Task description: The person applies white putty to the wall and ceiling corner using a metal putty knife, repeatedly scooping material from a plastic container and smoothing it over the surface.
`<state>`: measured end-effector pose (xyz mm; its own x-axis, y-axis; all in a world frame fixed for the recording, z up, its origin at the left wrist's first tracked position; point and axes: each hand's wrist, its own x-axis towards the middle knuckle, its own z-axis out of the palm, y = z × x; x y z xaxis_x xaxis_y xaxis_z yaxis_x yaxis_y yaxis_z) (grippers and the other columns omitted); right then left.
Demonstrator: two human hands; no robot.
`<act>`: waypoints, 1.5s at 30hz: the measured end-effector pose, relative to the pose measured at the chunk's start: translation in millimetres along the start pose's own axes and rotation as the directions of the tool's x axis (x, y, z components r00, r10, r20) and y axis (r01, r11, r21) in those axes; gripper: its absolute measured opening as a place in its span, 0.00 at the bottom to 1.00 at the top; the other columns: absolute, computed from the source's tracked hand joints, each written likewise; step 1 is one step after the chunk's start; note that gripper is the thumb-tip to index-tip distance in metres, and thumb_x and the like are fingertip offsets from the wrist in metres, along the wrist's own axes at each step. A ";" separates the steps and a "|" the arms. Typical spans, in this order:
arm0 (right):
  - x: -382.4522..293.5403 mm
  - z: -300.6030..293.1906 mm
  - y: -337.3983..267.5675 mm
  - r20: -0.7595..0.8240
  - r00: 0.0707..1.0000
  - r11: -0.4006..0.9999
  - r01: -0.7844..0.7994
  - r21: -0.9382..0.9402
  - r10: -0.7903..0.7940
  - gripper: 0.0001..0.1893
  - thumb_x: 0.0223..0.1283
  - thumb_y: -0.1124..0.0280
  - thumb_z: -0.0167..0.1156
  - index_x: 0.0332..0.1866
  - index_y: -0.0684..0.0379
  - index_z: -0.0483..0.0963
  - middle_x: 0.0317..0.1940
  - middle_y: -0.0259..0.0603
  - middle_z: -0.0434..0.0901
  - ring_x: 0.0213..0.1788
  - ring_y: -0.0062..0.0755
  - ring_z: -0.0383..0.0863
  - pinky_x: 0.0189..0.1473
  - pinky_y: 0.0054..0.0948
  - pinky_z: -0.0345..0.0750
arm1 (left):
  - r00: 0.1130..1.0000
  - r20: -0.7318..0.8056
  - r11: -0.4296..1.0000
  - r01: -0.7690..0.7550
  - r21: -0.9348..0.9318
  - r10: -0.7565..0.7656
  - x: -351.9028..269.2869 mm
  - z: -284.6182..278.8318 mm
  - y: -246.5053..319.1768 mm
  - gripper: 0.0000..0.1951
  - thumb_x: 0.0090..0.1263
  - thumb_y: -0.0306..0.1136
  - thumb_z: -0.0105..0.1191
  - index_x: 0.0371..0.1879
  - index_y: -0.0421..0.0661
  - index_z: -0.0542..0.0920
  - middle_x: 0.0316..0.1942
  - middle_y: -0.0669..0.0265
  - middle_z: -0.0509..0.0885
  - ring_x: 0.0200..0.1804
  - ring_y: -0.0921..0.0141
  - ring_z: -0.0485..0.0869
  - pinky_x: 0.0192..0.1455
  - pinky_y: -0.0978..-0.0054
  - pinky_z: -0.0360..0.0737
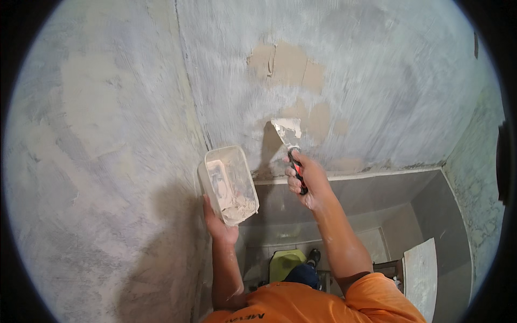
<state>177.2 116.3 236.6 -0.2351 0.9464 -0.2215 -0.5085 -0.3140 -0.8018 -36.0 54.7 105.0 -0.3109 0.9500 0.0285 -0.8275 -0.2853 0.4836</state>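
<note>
My left hand (220, 224) holds a clear plastic tub (231, 183) from below, tilted so its inside shows; beige filler paste (238, 208) lies in its lower end and smears its walls. In my right hand (305, 177) is a putty knife (290, 135) with a black and red handle, its blade pointing up and coated with paste. The blade is in front of the grey plastered wall (383, 101), beside damp beige patches (286, 66); whether it touches the wall I cannot tell. Pale paste marks the fingers of my right hand.
A vertical corner joins a second plastered wall (89, 161) on the left. Grey tiles (363, 194) cover the lower walls, with a ledge along their top. Below are a yellow-green plastic stool (284, 262), a shoe (314, 256) and, at the lower right, a pale board (421, 278).
</note>
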 end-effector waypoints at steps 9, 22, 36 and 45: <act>54.5 17.3 -33.0 0.115 0.885 0.746 0.444 -0.496 -0.451 0.28 0.75 0.42 0.56 0.27 0.57 0.74 0.15 0.30 0.71 0.13 0.19 0.65 0.17 0.23 0.60 | 0.999 0.000 0.999 0.044 -0.003 -0.044 3.6 -5.3 1.6 0.34 0.80 0.59 0.44 0.74 0.46 0.69 0.68 0.61 0.77 0.67 0.57 0.78 0.70 0.53 0.73; 58.0 -61.8 48.1 -0.111 0.906 0.799 0.295 -0.523 -0.408 0.25 0.75 0.48 0.58 0.26 0.57 0.74 0.16 0.31 0.72 0.14 0.19 0.68 0.17 0.22 0.60 | 0.996 -0.078 0.999 0.042 0.015 -0.040 7.6 -14.5 -5.6 0.31 0.82 0.57 0.41 0.73 0.46 0.70 0.69 0.62 0.76 0.68 0.59 0.77 0.70 0.55 0.73; 62.4 26.6 -33.8 0.087 0.962 0.947 0.270 -0.173 -0.258 0.16 0.75 0.57 0.59 0.36 0.59 0.75 0.18 0.28 0.70 0.12 0.17 0.61 0.15 0.24 0.55 | 0.997 0.012 0.996 0.070 -0.046 -0.070 6.7 -17.3 0.1 0.30 0.84 0.57 0.36 0.74 0.48 0.69 0.66 0.63 0.78 0.66 0.59 0.79 0.70 0.53 0.74; 34.6 -52.7 39.0 -0.152 0.982 0.977 0.080 -0.199 -0.112 0.15 0.75 0.56 0.60 0.35 0.55 0.73 0.17 0.30 0.71 0.12 0.19 0.62 0.14 0.24 0.56 | 0.991 -0.075 0.994 0.113 -0.002 -0.113 9.9 -9.3 -1.5 0.31 0.82 0.58 0.39 0.73 0.47 0.70 0.66 0.61 0.78 0.65 0.58 0.79 0.69 0.53 0.75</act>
<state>192.9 140.8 168.4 -0.0484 0.9760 -0.2123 -0.3509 -0.2156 -0.9112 -42.2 63.4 96.5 -0.2495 0.9640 -0.0922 -0.8582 -0.1760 0.4821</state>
